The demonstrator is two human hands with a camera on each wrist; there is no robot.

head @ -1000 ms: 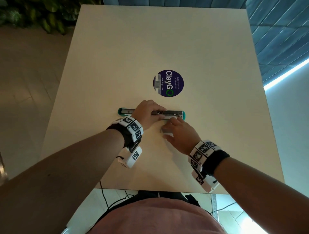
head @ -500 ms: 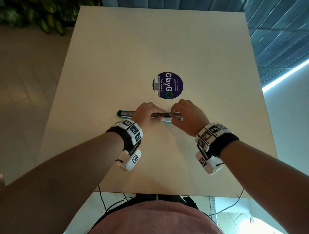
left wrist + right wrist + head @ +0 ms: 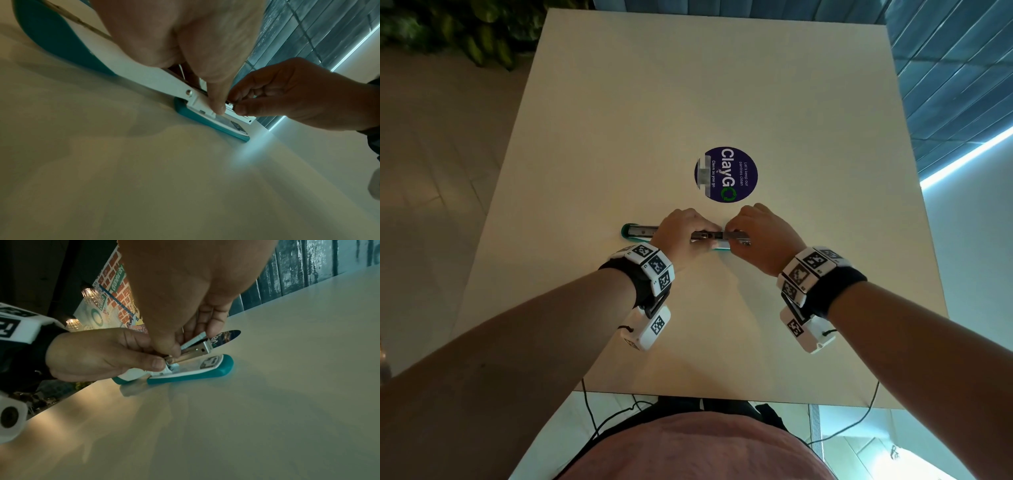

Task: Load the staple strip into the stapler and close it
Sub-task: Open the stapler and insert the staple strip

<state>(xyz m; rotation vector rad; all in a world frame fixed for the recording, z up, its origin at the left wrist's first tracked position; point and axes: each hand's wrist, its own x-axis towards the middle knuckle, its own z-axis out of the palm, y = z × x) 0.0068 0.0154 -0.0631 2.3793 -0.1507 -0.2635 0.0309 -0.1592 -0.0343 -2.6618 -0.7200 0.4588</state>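
A teal and white stapler [image 3: 635,231] lies folded open along the table [image 3: 688,85]. Its lid points left; its base [image 3: 205,374] and metal magazine [image 3: 199,350] point right. My left hand [image 3: 685,229] grips the stapler at the hinge, thumb on the near side [image 3: 216,104]. My right hand [image 3: 753,233] pinches a pale ribbed staple strip [image 3: 194,341] and holds it tilted just above the magazine's open channel. The strip's far end is hidden by my fingers [image 3: 211,318]. In the left wrist view the right hand [image 3: 287,97] sits right against the left thumb.
A round purple sticker [image 3: 726,174] lies on the table just beyond the hands. Green plants [image 3: 465,31] stand off the far left corner. Cables [image 3: 599,421] hang below the near table edge.
My right hand has come up from the table in front of the stapler to the magazine, now holding the strip over it. The left hand has stayed at the hinge.
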